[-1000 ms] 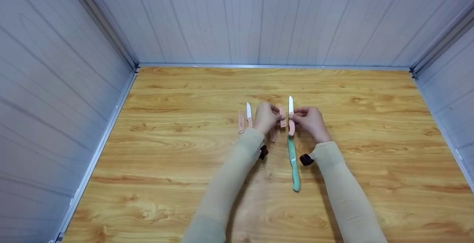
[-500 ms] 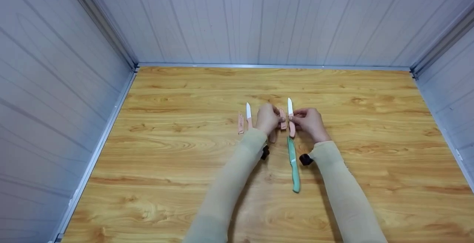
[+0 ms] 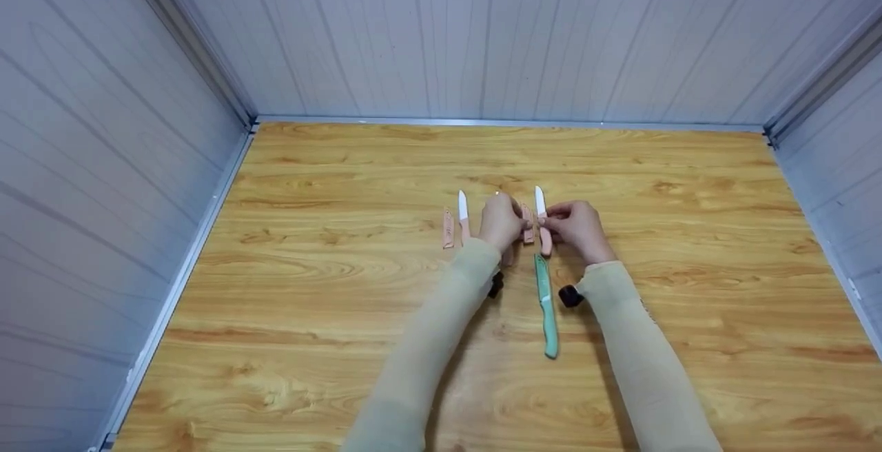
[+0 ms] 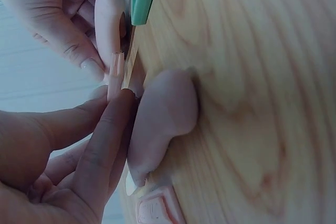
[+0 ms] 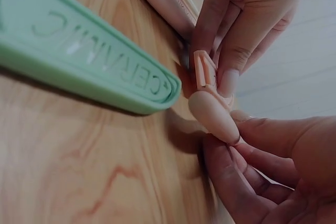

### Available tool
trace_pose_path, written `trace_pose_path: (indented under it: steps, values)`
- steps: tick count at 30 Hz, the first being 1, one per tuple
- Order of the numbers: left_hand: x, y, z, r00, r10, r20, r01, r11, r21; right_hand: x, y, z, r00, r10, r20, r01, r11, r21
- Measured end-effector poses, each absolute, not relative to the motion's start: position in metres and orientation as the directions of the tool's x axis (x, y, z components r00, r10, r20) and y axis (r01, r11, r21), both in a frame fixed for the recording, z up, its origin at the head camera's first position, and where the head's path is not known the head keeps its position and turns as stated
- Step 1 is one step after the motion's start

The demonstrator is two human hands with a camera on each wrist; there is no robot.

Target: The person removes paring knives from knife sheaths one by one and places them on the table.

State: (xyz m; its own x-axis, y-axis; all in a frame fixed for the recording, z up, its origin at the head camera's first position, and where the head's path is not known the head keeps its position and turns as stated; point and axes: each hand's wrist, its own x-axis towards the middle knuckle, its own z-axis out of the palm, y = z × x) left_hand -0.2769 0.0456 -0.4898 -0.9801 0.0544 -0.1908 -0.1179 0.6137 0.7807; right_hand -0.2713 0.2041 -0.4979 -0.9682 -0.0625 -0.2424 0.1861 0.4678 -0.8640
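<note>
In the head view my left hand (image 3: 502, 221) pinches a pink blade sheath (image 3: 528, 224) between thumb and fingers. Just right of it, my right hand (image 3: 577, 230) grips a pink-handled paring knife (image 3: 540, 201), its white blade pointing away from me. Sheath and knife lie side by side, the blade outside the sheath. Beneath my left hand, a second pink knife handle (image 4: 165, 111) rests on the table, its blade mostly hidden. Left of that hand lies another pink-handled knife (image 3: 463, 207) with a bare white blade, beside a loose pink sheath (image 3: 448, 228).
A green knife (image 3: 546, 307) in its green sheath lies between my forearms, handle toward me; "CERAMIC" is raised on the sheath (image 5: 100, 51). The wood-grain table (image 3: 310, 300) meets pale panel walls (image 3: 441, 38) at the back and sides.
The gripped knife and the pinched sheath have shifted slightly toward me. My left hand has moved a little to the right; my right hand has barely moved.
</note>
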Motion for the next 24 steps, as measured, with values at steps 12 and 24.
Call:
trace_pose_path:
  steps: [12,24]
  values:
    - [-0.2762,0.0475,-0.4890,-0.977,0.061,-0.204,-0.123,0.618,0.776,-0.2697,0.2049,-0.4963,-0.966,-0.055,-0.255,0.195,0.495,-0.847]
    - [-0.2756,0.0505,-0.4909,-0.982,0.029,-0.189,-0.133,0.607,0.784,-0.2681,0.2050,-0.4950,-0.963,-0.050,-0.266,0.212,0.472,-0.856]
